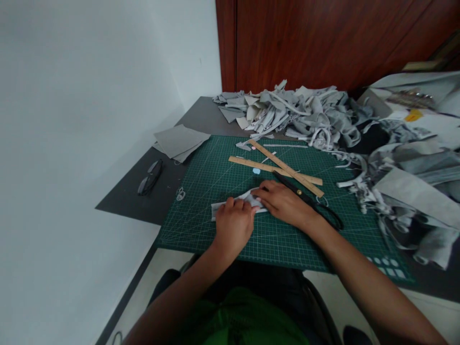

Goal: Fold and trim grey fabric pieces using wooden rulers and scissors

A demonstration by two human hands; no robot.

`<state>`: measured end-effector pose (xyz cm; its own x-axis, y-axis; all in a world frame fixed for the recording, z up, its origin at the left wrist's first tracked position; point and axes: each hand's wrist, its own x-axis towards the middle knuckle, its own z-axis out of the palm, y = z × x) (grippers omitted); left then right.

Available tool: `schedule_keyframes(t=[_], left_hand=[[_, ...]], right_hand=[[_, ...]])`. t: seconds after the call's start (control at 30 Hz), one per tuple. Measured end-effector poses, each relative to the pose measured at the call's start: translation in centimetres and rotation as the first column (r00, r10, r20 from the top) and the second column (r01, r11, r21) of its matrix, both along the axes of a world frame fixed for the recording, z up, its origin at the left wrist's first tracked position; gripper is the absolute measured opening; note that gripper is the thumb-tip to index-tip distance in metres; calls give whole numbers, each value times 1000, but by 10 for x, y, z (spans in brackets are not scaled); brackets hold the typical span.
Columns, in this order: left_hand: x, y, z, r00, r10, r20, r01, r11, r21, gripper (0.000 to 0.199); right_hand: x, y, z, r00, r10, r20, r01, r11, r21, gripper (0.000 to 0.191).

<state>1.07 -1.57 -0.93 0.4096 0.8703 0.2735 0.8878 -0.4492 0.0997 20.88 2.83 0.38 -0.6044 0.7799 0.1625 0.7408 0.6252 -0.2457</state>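
A light grey fabric strip (218, 207) lies folded on the green cutting mat (201, 235). My left hand (235, 223) presses on it with curled fingers, closed over its middle. From the right, my right hand (280, 199) grips the strip's other end, thumb and fingers pinched at the cloth. Black scissors (323, 211) rest just beyond and beside my right hand, partly hidden by it. Two crossed wooden rulers (244, 163) lie past the hands, with a small pale blue piece (256, 171) near them.
Glasses (150, 177) and stacked grey sheets (181, 141) are at the left. A heap of grey fabric scraps (305, 110) covers the back, and more cloth (420, 196) is piled at the right. A white wall (89, 120) borders the left side.
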Motion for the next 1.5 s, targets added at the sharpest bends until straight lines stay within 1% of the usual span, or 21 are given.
schedule_keyframes(t=[0.13, 0.17, 0.3, 0.47, 0.53, 0.57, 0.63, 0.7, 0.73, 0.77, 0.8, 0.83, 0.93, 1.1, 1.2, 1.3, 1.33, 1.37, 1.4, 1.43, 1.5], left_hand=[[-1, 1, 2, 999, 40, 18, -39, 999, -27, 25], [0, 0, 3, 999, 38, 18, -37, 999, -29, 27], [1, -1, 0, 1000, -14, 14, 14, 999, -30, 47], [-2, -2, -10, 997, -60, 47, 62, 997, -37, 63], [-2, -2, -13, 997, -54, 50, 56, 997, -47, 69], [-2, -3, -14, 997, -51, 52, 54, 997, -50, 73], [-2, -4, -15, 997, -48, 55, 52, 997, -58, 80], [-2, -5, -15, 997, -47, 55, 51, 996, -72, 82], [-2, -6, -15, 997, -47, 53, 51, 995, -82, 82], [-2, -7, -16, 998, -43, 52, 48, 995, -92, 82], [-1, -8, -16, 998, -38, 52, 43, 994, -100, 83], [-1, -9, -16, 998, -32, 53, 38, 994, -105, 84], [1, -13, -19, 998, -15, 66, 22, 994, -105, 87], [3, -15, -20, 996, -28, 81, 36, 995, -92, 93], [2, -13, -19, 996, -68, 65, 74, 993, -95, 98], [2, -12, -18, 994, -96, 52, 101, 990, -101, 106], [2, -12, -18, 994, -99, 50, 104, 989, -105, 108], [2, -12, -18, 993, -103, 51, 108, 988, -108, 109], [2, -12, -19, 993, -106, 52, 111, 988, -110, 109], [2, -12, -19, 993, -108, 56, 113, 987, -110, 108], [2, -13, -20, 991, -114, 71, 121, 987, -106, 106]], right_hand=[[-2, -4, 5, 994, -51, 94, 54, 998, -34, 33], [-2, -4, 6, 992, -70, 105, 74, 997, -34, 31], [-2, -6, 7, 984, -134, 121, 137, 990, -14, 20], [2, -7, 9, 978, -164, 130, 173, 983, -59, 29], [8, -3, 11, 978, -193, 84, 200, 976, -84, 30], [13, -1, 12, 970, -240, 45, 242, 968, -68, 30], [25, 6, 13, 922, -385, -29, 386, 922, 23, 32], [40, 13, 11, 832, -555, -23, 550, 816, 177, 33], [46, 15, 10, 769, -639, 1, 620, 748, 236, 33], [52, 18, 7, 724, -689, 32, 660, 705, 260, 34], [58, 20, 5, 700, -711, 65, 677, 690, 257, 34], [61, 22, 1, 692, -716, 92, 682, 691, 240, 34], [68, 27, -9, 704, -698, 134, 673, 715, 188, 33], [74, 34, -22, 707, -704, 68, 693, 708, 134, 27], [72, 35, -23, 677, -736, -11, 733, 672, 106, 24], [65, 31, -13, 641, -767, -44, 767, 637, 72, 23], [61, 28, -8, 645, -762, -52, 764, 642, 63, 23], [57, 25, -3, 666, -742, -71, 746, 664, 52, 24], [52, 21, 1, 711, -696, -104, 702, 712, 32, 26], [46, 17, 6, 771, -618, -157, 625, 780, -1, 27], [32, 9, 9, 872, -386, -300, 379, 921, -84, 29]])
